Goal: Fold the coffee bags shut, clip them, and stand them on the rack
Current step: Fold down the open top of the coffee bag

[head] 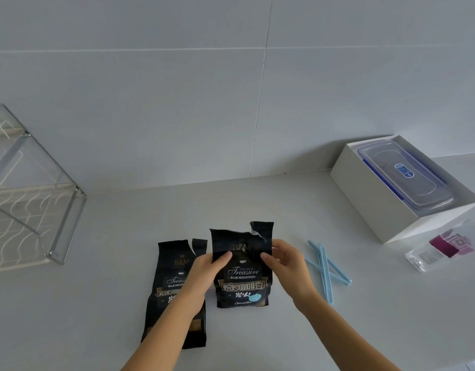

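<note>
A black coffee bag (243, 279) with a torn-open top stands upright at the centre of the counter. My left hand (207, 271) grips its left edge and my right hand (287, 261) grips its right edge, thumbs on the front. A second black coffee bag (172, 287), also torn open, lies flat just to the left, partly under my left forearm. Light blue sealing clips (327, 269) lie crossed on the counter to the right of my right hand. The wire rack (33, 199) stands at the far left against the wall.
A white box (364, 194) holding a clear lidded container (407, 175) sits at the back right. A clear bottle with a magenta label (445, 245) lies on its side at the right edge. The grey tiled wall rises behind the counter.
</note>
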A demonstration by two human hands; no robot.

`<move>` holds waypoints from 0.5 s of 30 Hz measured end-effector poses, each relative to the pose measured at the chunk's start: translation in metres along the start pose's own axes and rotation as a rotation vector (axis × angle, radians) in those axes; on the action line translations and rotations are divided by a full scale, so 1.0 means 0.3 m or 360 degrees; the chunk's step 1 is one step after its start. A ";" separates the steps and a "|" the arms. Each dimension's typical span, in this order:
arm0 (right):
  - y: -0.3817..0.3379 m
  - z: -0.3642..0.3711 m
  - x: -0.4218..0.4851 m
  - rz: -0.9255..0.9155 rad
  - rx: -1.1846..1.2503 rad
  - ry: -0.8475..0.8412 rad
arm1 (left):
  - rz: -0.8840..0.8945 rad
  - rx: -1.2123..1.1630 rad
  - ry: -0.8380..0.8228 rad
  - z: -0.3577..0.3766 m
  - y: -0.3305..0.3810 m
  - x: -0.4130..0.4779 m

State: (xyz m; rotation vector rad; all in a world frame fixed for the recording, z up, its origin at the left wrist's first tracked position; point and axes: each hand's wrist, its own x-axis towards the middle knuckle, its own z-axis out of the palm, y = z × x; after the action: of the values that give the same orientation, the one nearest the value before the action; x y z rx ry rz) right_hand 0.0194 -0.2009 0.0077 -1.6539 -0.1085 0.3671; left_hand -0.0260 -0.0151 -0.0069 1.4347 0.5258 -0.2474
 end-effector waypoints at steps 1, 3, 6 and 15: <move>0.002 -0.003 0.000 0.0030 0.0048 0.0040 | -0.0054 -0.0028 -0.0028 -0.002 0.002 -0.001; 0.008 -0.001 -0.004 0.0096 0.0156 0.0117 | -0.0138 -0.0137 -0.0047 -0.003 -0.006 -0.002; 0.020 0.022 -0.007 0.0058 0.0182 0.0146 | -0.0059 -0.0163 0.0021 -0.009 -0.011 0.000; 0.003 -0.016 -0.008 -0.0251 -0.0602 -0.0026 | 0.0476 0.0309 0.0083 -0.041 0.029 -0.019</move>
State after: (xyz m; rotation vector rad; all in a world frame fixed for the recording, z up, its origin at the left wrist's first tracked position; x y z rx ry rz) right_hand 0.0186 -0.2064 0.0078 -1.9997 -0.3350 0.2492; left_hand -0.0292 -0.0028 0.0029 1.6908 0.3289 -0.0218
